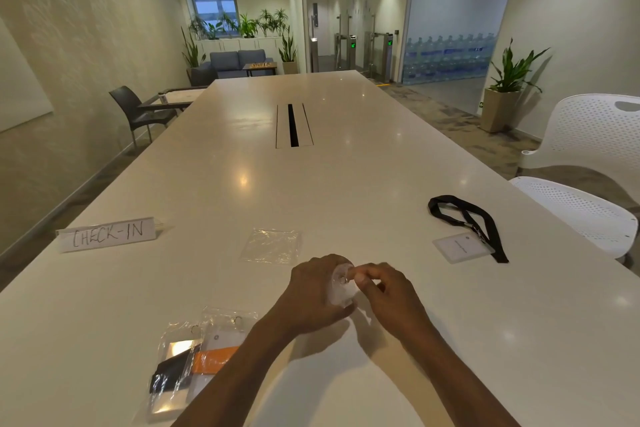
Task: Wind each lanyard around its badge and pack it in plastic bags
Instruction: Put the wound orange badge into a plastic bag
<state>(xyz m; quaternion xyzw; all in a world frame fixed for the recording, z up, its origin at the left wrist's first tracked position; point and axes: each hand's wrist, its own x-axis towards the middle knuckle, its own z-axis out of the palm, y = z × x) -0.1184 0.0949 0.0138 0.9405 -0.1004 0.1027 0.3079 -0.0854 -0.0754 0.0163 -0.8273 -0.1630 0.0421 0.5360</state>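
My left hand (313, 291) and my right hand (382, 293) meet just above the white table (346, 156), both gripping a small clear plastic bag (341, 289) with something pale inside; its content is mostly hidden by my fingers. An empty clear bag (272, 245) lies flat just beyond my hands. To the right lies a white badge (459, 246) with its black lanyard (464, 217) spread out loose. At the near left lie two packed bags, one with a black lanyard (173, 367) and one with an orange lanyard (216, 357).
A folded paper sign reading CHECK-IN (107, 235) stands at the left. A cable slot (293, 126) runs down the table's middle. A white perforated chair (581, 191) stands at the table's right edge, a dark chair (133, 109) far left.
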